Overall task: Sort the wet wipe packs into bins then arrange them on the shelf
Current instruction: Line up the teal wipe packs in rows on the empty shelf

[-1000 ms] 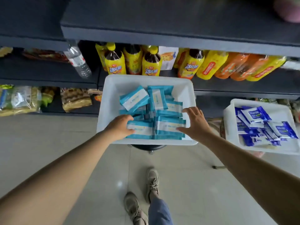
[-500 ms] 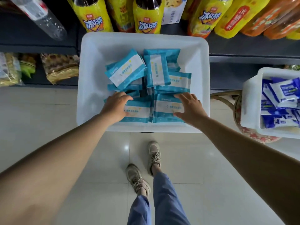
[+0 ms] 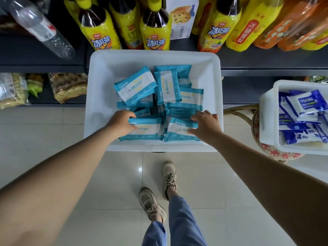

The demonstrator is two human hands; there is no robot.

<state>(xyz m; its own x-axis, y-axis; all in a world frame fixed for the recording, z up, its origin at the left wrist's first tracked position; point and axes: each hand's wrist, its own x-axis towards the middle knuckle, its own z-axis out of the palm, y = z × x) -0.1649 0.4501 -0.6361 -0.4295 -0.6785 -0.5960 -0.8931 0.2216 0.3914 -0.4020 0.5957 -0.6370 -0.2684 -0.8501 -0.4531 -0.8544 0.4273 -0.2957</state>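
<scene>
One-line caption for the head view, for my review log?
Both hands, left and right, grip light-blue wet wipe packs in a white bin.

Bare white plastic bin [image 3: 106, 71] floor lies open at 12 and 9 o'clock of the teal wipe packs [image 3: 136, 86]. Yellow-labelled tea bottles [image 3: 156, 32] crowd the dark shelf [image 3: 35, 57] at 12, seemingly just beyond the rim. A second white bin [image 3: 268, 121] blocks 3 o'clock.

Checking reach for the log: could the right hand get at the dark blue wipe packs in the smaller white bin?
Probably yes: dark blue wipe packs lie uncovered, though right hand grips a teal pack.
</scene>
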